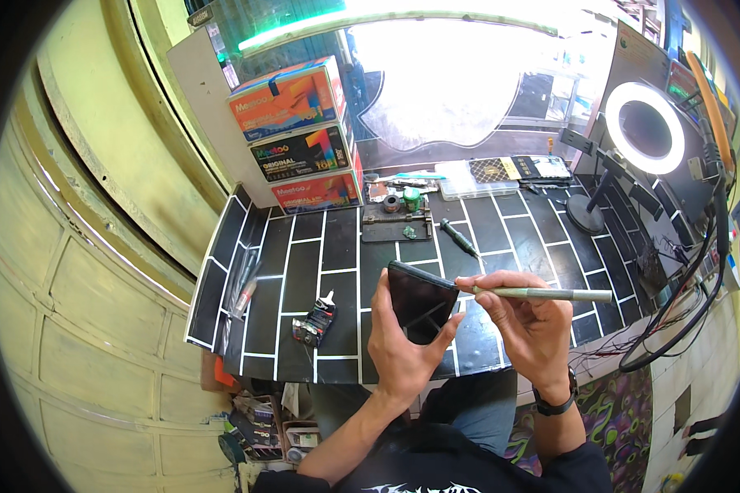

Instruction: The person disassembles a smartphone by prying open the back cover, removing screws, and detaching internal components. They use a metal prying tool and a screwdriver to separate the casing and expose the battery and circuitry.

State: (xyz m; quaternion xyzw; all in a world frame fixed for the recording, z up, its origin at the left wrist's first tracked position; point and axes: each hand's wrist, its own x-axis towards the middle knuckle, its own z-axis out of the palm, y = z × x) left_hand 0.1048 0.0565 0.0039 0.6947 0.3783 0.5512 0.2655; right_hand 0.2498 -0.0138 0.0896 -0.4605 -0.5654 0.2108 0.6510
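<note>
My left hand (401, 355) is closed around a dark smartphone (419, 300), thumb along its right edge and fingers on its left side. The phone is tilted, with its dark glossy face towards me. In my right hand (534, 329) is a slim, pale metallic pen-shaped tool (555, 293), pinched between thumb and fingers. It lies nearly level, its thin end at the phone's upper right corner; whether it touches cannot be made out. Past the phone lies a dark green pen-shaped tool (459, 237) on the black tiled-pattern worktop (337, 251).
A small dark bottle with a white nozzle (316, 321) is at left. Behind are a black repair holder (395, 222), a clear plastic case (477, 182) and stacked boxes (308, 156). A lit ring lamp (677, 127) and black cable (681, 329) occupy the right.
</note>
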